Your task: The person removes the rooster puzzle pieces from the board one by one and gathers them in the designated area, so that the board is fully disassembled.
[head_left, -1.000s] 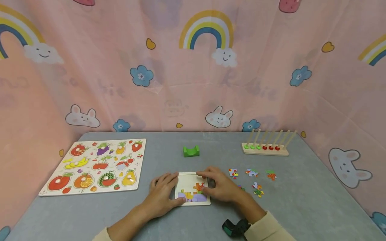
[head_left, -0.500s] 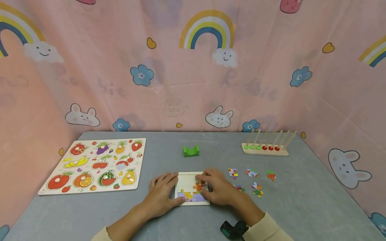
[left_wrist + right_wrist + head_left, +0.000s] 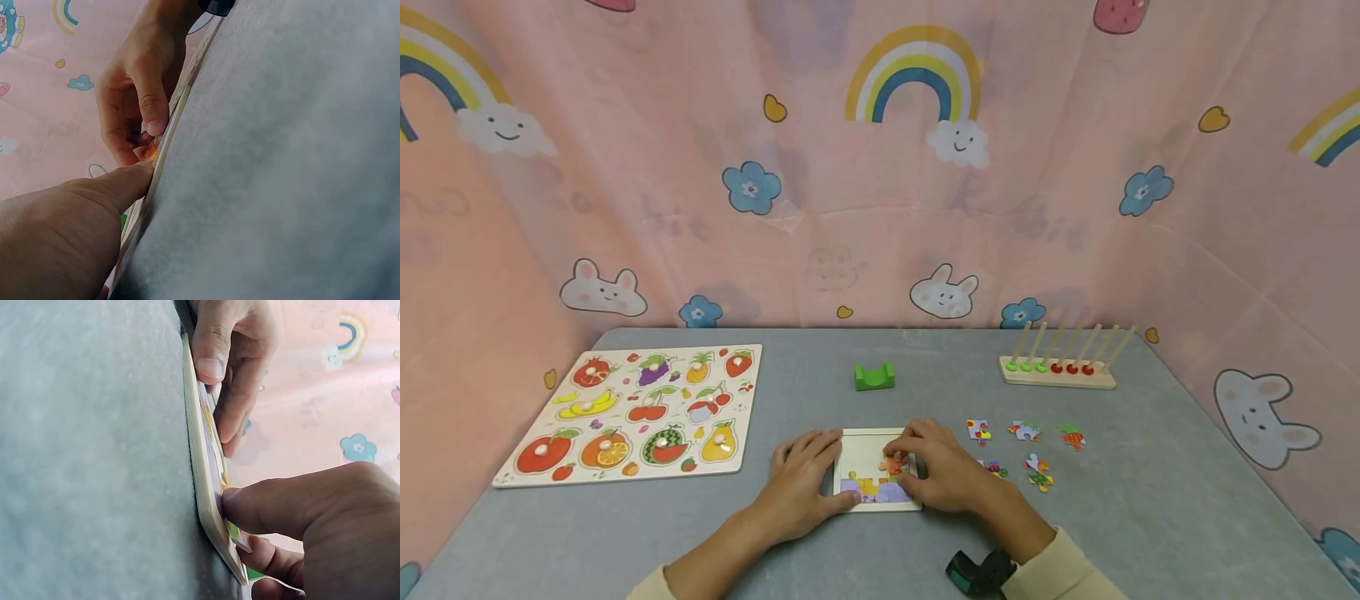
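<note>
Right fingers: a green-edged puzzle piece [image 3: 235,532] is pinched between thumb and fingertips of the right hand [image 3: 951,468]; whether it is seated cannot be told.
Left fingers: the left hand [image 3: 802,483] is laid along the left side of the tray, thumb spread apart from the fingers and rested on the near-left corner.
Tray: the square wooden tray [image 3: 880,507] is set flat between both hands, its right side partly covered by the right hand.
Inside the tray: purple-and-yellow pieces [image 3: 882,493] are laid along the near edge; an orange piece [image 3: 891,466] is partly hidden by the right fingertips.
Loose pieces: coloured puzzle pieces [image 3: 1025,431] are scattered to the right of the tray.
Right cuff: a dark device [image 3: 988,573] is seen beside the pale sleeve [image 3: 1060,571].
Beyond the tray: a green curved block [image 3: 875,380] is placed.
Far left: a fruit board [image 3: 623,375] is laid flat.
Far right: a peg stand [image 3: 1057,379] is set with green and red beads.
Backdrop: the grey table [image 3: 1150,500] is enclosed by pink printed cloth [image 3: 850,225].
</note>
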The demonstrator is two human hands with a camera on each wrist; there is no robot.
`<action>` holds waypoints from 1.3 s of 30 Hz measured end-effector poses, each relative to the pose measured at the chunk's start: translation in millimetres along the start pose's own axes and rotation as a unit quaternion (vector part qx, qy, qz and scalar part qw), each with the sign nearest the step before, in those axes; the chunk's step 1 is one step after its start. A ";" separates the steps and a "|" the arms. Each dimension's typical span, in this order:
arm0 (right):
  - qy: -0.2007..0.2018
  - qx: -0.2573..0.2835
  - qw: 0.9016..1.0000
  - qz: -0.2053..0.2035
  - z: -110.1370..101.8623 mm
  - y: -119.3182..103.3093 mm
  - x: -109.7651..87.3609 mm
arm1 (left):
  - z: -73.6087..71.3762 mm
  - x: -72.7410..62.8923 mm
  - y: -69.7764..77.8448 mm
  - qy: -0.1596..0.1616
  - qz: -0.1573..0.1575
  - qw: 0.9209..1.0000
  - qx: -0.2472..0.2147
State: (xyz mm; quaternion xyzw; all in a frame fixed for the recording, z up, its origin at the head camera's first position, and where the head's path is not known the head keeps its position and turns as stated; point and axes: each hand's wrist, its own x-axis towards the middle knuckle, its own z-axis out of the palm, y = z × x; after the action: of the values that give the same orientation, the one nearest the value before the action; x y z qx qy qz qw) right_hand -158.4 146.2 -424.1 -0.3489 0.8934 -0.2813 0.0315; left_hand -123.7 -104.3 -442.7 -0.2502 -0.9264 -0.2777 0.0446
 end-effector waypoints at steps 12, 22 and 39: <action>-0.011 0.016 1.000 0.009 -2.6 0.4 -0.8 | 0.2 0.4 0.0 0.002 0.004 1.000 0.001; 0.019 0.024 0.999 -0.021 -9.7 -2.7 -1.5 | -0.3 -0.6 -1.1 -0.003 -0.003 1.000 0.008; 0.057 0.074 0.993 -0.067 -44.3 -5.5 -20.8 | 0.1 0.2 1.4 -0.005 -0.002 1.000 0.002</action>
State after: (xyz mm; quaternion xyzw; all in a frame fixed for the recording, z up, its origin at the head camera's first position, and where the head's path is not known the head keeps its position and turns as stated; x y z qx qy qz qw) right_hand -150.6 177.6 -386.9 -0.3877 0.8453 -0.3674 -0.0131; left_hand -123.2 -103.2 -442.0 -0.2498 -0.9278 -0.2744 0.0399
